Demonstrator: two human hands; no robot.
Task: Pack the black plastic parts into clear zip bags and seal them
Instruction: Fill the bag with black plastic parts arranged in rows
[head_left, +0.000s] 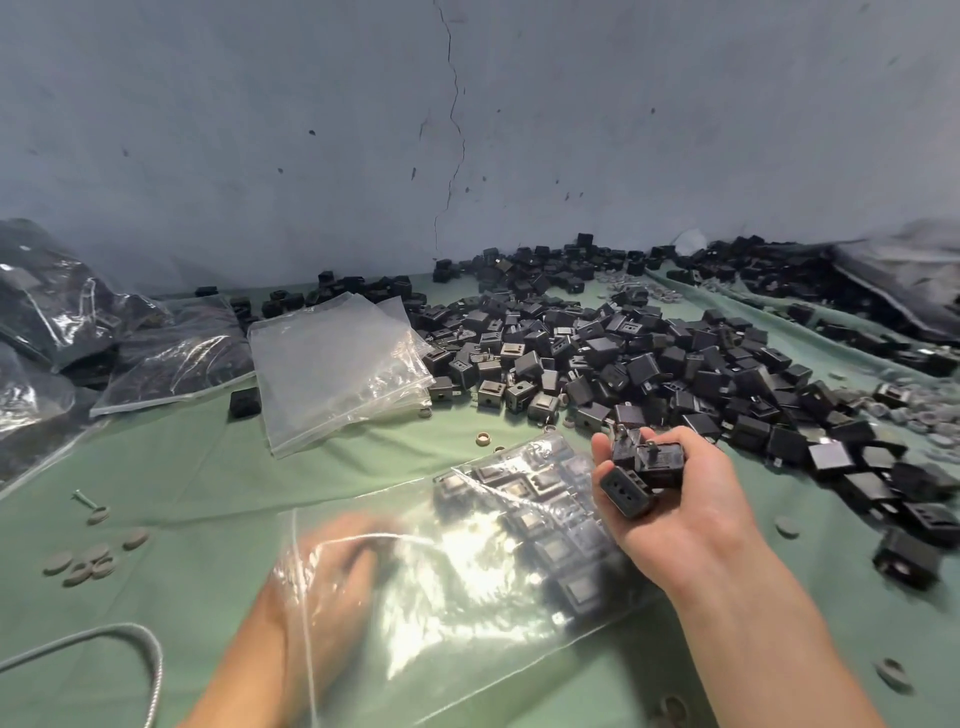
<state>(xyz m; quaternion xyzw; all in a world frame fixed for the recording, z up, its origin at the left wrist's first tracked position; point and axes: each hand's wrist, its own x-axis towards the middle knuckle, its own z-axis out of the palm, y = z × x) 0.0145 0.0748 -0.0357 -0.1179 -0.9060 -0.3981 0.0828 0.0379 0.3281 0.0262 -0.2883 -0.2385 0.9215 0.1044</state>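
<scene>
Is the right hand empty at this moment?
No, the right hand grips several black plastic parts beside the partly filled zip bag.

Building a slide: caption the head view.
Right hand holds black parts beside the zip bag; left hand behind it.

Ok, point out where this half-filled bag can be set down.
Best spot: the bare green cloth bordered by the stack of empty bags, the grey discs and the half-filled bag itself. Crowded: the pile of black parts covers the right side, and filled bags take the far left.
</scene>
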